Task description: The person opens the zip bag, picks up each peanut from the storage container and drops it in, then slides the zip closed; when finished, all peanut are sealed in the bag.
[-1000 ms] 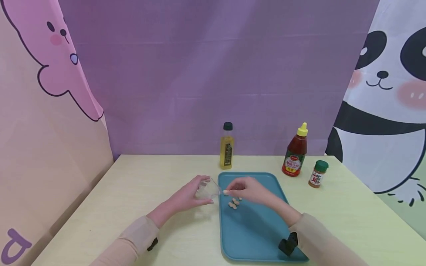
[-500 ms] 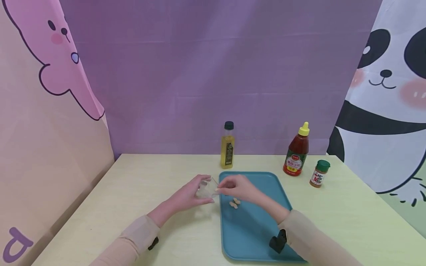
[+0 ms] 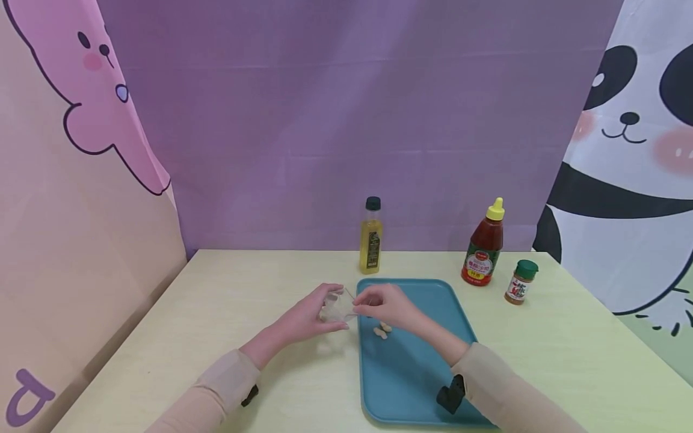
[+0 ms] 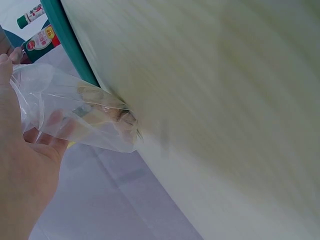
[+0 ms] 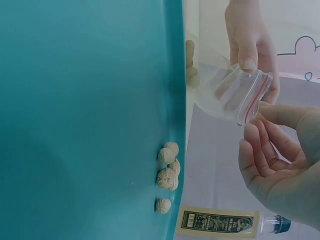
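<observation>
My left hand (image 3: 316, 316) grips a clear zip bag (image 3: 338, 305) by its sides, just left of the blue tray (image 3: 417, 385). A red stripe runs along the bag's mouth in the right wrist view. Peanuts (image 5: 192, 77) lie at the bottom of the bag. My right hand (image 3: 387, 304) is at the bag's mouth, thumb and index fingertips close together at its edge. I cannot tell whether those fingertips pinch the bag's edge or a peanut. Several more peanuts (image 5: 168, 178) lie on the tray, below the right hand.
An oil bottle (image 3: 370, 243) stands behind the tray. To the back right are a ketchup bottle (image 3: 482, 255) and a small green-capped spice jar (image 3: 521, 284). The pale table (image 3: 260, 270) ends at a purple backdrop (image 3: 303, 120).
My right hand has moved left from over the tray to the bag's mouth with a peanut, which no longer shows at its fingertips. Fewer peanuts show on the tray. The left hand stays put.
</observation>
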### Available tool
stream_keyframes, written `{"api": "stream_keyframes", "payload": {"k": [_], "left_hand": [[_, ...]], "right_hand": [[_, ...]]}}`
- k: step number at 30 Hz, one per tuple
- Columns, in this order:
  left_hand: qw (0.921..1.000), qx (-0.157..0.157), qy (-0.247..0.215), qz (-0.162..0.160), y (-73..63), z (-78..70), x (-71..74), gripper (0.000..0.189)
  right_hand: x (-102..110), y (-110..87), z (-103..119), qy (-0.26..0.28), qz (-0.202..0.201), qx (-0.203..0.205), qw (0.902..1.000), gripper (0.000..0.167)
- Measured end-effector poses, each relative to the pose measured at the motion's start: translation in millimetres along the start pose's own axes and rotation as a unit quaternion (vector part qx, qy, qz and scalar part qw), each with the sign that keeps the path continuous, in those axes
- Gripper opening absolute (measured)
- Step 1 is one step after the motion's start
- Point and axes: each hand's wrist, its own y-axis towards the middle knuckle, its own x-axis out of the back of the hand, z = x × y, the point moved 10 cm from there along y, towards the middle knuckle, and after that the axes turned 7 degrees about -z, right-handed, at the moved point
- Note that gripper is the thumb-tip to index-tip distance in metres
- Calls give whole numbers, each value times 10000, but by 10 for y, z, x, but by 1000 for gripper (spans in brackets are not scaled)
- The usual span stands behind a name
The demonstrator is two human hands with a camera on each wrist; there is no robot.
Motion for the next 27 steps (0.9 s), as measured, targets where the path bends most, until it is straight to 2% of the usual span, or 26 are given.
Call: {"api": "stream_keyframes", "payload": {"k": [7, 14, 21, 27], "left_hand": [[10000, 13, 24, -15, 8, 23, -5, 78], [10000, 14, -18, -2, 12, 31, -7, 79], [10000, -68, -62, -19, 5, 20, 0, 79], [9999, -90, -79, -74, 0, -3, 16, 78]], "right_hand": [[36, -14, -41, 15, -48, -81, 10000, 21], [177, -38, -76, 19, -256, -103, 9996, 22], [236, -51, -233, -78, -353, -295, 9989, 25], [316, -56, -397, -250, -524, -470, 9972, 20]]}}
